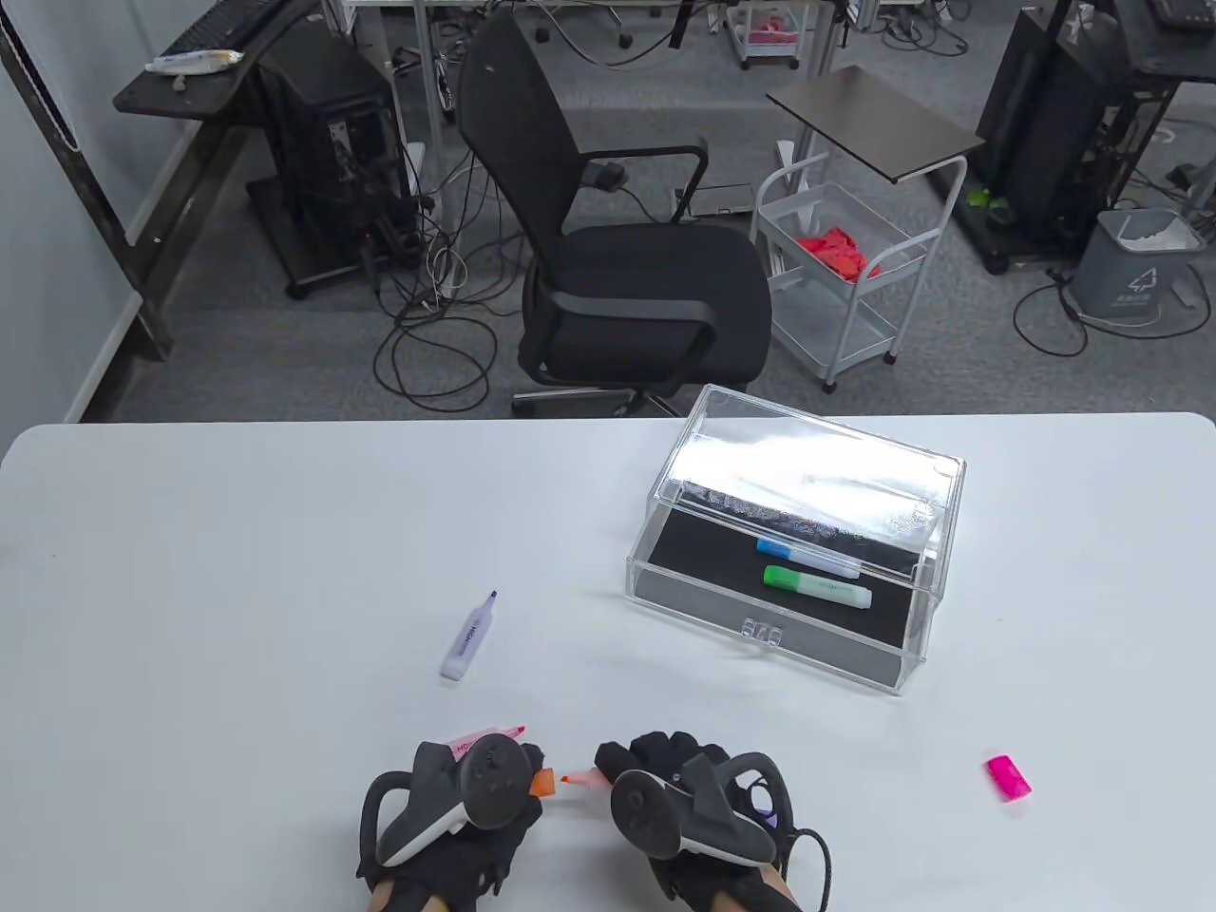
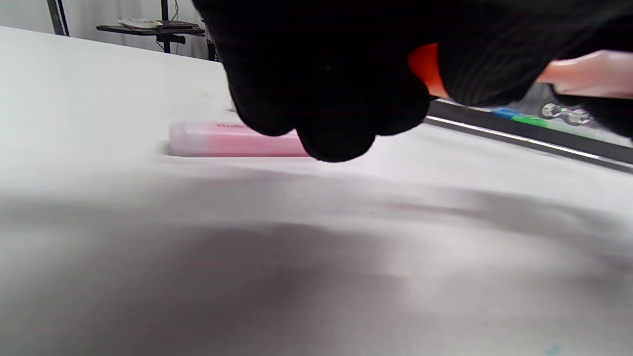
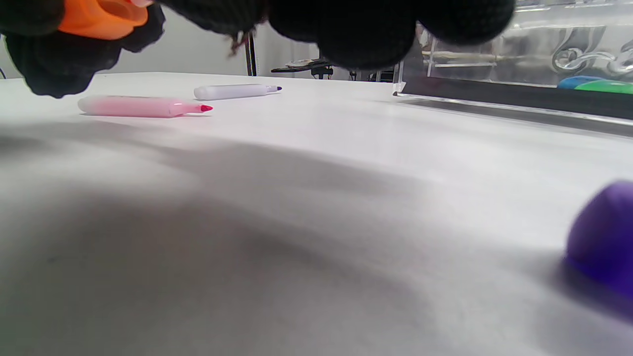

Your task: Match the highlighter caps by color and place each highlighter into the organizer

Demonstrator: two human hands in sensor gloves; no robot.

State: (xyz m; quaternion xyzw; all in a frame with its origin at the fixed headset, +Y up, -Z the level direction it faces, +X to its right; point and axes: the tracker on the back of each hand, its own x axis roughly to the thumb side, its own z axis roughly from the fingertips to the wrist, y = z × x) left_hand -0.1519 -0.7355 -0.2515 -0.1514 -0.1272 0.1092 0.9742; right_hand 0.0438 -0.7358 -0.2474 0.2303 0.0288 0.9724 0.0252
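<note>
My left hand (image 1: 518,771) pinches an orange cap (image 1: 541,782) near the table's front edge. Facing it, my right hand (image 1: 622,765) grips an orange highlighter (image 1: 581,780), its bare tip a short gap from the cap. An uncapped pink highlighter (image 1: 492,736) lies just behind my left hand. An uncapped purple highlighter (image 1: 469,635) lies farther back on the left. A pink cap (image 1: 1008,777) sits at the front right. A purple cap (image 3: 603,237) rests on the table under my right wrist. The clear organizer (image 1: 665,570) holds a blue highlighter (image 1: 807,560) and a green highlighter (image 1: 817,587), both capped.
The organizer's clear lid (image 1: 817,475) is raised over its back half, with its black-floored front open toward me. Beyond the table's far edge stand a black office chair (image 1: 627,275) and a white cart (image 1: 841,275).
</note>
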